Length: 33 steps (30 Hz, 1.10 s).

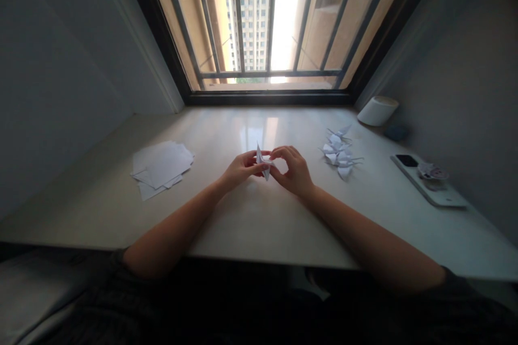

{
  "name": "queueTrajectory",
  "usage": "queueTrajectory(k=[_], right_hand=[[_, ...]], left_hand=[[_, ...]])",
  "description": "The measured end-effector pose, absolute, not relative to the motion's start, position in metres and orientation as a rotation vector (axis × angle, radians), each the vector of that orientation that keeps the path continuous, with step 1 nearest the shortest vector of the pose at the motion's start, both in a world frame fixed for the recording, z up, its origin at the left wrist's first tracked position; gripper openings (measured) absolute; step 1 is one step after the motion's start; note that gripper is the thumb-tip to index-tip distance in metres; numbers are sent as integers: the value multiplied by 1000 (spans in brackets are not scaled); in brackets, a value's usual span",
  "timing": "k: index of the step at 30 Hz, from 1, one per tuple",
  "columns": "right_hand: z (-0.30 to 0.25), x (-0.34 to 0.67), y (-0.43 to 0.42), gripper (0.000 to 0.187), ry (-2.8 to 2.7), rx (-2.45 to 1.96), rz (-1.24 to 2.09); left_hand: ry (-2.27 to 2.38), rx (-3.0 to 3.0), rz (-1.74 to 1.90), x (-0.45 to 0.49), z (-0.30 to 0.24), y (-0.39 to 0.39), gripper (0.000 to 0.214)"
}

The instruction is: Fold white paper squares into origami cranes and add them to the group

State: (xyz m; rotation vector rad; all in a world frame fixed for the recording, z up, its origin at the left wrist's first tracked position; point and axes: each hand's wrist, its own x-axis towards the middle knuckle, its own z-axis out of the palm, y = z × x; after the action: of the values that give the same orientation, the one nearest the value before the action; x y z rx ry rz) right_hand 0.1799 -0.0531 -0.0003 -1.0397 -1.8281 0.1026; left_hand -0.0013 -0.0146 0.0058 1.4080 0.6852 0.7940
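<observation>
Between my two hands, above the middle of the white table (243,226), is a folded white paper crane (262,160) with thin pointed ends. My left hand (245,166) grips it from the left, fingers behind and thumb in front. On the other side my right hand (292,168) pinches its right part between thumb and fingers; the exact fold there is too small to make out. To the left lies a loose stack of white paper sheets (164,164). Several finished-looking paper cranes (339,151) sit in a cluster to the right.
A phone (429,183) with a ring-like grip on its back lies near the right wall. Farther back on that side are a white cylindrical object (378,110) and a small dark blurred object (396,132). A barred window (267,98) rises behind the table.
</observation>
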Motion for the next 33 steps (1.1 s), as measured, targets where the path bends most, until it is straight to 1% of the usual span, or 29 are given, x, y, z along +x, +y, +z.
queueTrajectory(k=[6, 9, 14, 22, 27, 33], right_hand=[[-1, 181, -55, 10, -1854, -1106, 58], [-2, 182, -55, 13, -1866, -1108, 49], [-1, 184, -54, 23, -1956, -1137, 17], [-4, 186, -54, 26, -2010, -1157, -96], [-4, 186, -53, 26, -1999, -1190, -74], [-8, 187, -49, 30, -1948, -1166, 105]], left_hand=[[647, 1433, 773, 3, 3, -19, 45], [646, 1438, 769, 4, 2, -19, 41], [648, 1453, 722, 5, 2, -20, 45], [657, 1434, 722, 7, 1, -22, 41], [684, 1469, 736, 6, 0, -20, 40], [749, 1585, 764, 5, -2, -18, 52]])
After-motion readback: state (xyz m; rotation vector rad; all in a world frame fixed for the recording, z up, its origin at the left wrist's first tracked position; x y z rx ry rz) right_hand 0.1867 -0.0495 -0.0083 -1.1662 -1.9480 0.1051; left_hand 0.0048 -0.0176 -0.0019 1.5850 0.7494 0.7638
